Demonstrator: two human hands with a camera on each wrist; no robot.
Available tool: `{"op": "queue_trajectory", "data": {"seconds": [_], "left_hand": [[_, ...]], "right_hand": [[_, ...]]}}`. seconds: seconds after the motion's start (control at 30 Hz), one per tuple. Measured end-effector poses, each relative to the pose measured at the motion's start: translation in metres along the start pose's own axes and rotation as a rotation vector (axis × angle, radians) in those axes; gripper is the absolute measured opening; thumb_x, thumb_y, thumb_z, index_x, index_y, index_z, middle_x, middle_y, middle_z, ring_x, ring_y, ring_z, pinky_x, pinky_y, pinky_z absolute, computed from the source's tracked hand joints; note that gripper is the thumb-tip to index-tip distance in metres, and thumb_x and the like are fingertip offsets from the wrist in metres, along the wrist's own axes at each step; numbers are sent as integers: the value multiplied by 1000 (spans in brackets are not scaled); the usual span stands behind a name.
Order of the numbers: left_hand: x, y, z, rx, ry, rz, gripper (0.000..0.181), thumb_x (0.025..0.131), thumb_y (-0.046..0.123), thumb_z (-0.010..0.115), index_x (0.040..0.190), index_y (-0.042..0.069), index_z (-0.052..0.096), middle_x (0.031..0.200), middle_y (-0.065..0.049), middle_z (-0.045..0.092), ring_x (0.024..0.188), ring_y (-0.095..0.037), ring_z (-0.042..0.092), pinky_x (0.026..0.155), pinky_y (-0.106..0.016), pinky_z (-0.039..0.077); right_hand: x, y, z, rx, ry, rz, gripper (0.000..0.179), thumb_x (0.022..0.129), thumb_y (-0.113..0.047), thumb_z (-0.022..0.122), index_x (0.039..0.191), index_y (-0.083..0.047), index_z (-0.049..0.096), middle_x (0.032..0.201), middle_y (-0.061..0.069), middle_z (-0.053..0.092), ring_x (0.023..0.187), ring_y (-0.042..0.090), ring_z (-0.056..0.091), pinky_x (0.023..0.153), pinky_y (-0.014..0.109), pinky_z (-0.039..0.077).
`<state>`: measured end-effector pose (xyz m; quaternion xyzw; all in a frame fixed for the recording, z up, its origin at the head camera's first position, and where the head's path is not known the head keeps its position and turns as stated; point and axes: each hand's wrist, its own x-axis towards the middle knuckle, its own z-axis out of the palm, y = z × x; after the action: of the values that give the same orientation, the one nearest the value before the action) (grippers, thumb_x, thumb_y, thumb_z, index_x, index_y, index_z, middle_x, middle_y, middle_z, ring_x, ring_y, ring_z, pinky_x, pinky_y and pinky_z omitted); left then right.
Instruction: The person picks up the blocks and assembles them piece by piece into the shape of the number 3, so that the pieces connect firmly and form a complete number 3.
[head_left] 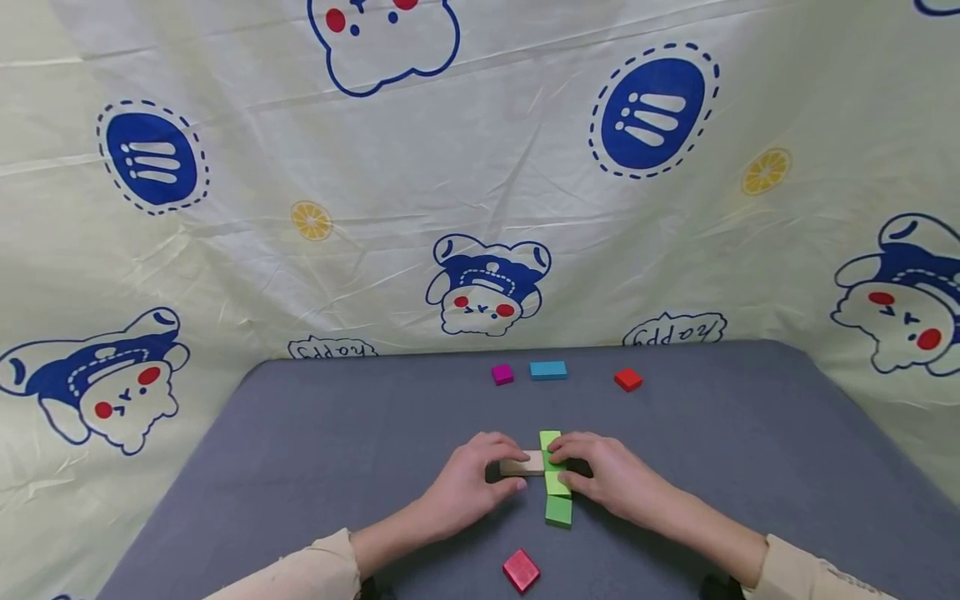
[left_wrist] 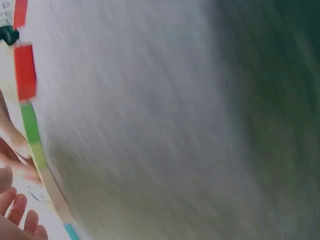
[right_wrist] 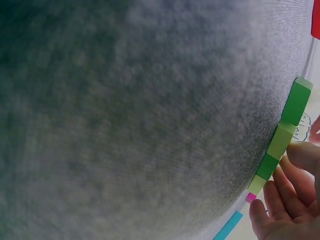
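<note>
A pale wooden block (head_left: 533, 463) lies crosswise against the left side of a row of several green blocks (head_left: 558, 510). My left hand (head_left: 468, 483) is at the wooden block's left end, index finger above its far edge and thumb near its near edge. In the left wrist view the fingers (left_wrist: 31, 220) are loosely bent and spread. My right hand (head_left: 618, 475) touches the row from the right, fingertips over the middle green block (head_left: 557, 466) and thumb by the light green block (head_left: 555, 483). The nearest green block sits slightly askew.
At the back of the grey table (head_left: 360, 417) lie a magenta block (head_left: 502, 374), a blue block (head_left: 548, 371) and a red block (head_left: 628, 380). Another red block (head_left: 521, 571) lies near the front. A printed curtain (head_left: 375, 283) hangs behind the table.
</note>
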<state>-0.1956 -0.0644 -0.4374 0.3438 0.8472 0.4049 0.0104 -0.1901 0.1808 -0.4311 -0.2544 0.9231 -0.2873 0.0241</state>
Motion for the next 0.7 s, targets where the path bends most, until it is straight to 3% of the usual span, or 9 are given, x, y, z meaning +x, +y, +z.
{"op": "queue_trajectory", "data": {"seconds": [0.17, 0.37, 0.57, 0.7], "left_hand": [[-10, 21, 11, -20, -94, 145, 19, 90, 14, 74, 109, 15, 73, 108, 13, 63, 107, -2, 53, 92, -24, 45], [-18, 45, 25, -38, -285, 289, 24, 92, 16, 72, 115, 11, 70, 113, 9, 64, 110, 2, 51, 92, -15, 41], [-21, 55, 38, -30, -484, 387, 29, 94, 11, 66, 123, 5, 63, 121, -1, 62, 117, 0, 50, 96, -12, 35], [-27, 61, 48, -6, -536, 424, 26, 97, 11, 60, 123, 6, 62, 121, -2, 61, 116, 3, 49, 95, -8, 32]], "right_hand": [[-1, 1, 1, 10, 9, -4, 23, 87, -8, 73, 110, -12, 72, 122, 0, 63, 119, 28, 56, 97, 51, 44], [-2, 2, 2, 2, 27, -26, 23, 87, -8, 74, 109, -13, 73, 121, -2, 64, 118, 26, 58, 96, 48, 45], [-2, 2, 0, 7, 29, -43, 23, 87, -8, 73, 109, -13, 72, 122, -1, 64, 119, 26, 57, 96, 48, 45], [-2, 1, 0, 12, 17, -28, 23, 88, -10, 73, 110, -13, 72, 123, -1, 63, 119, 26, 56, 97, 48, 44]]}}
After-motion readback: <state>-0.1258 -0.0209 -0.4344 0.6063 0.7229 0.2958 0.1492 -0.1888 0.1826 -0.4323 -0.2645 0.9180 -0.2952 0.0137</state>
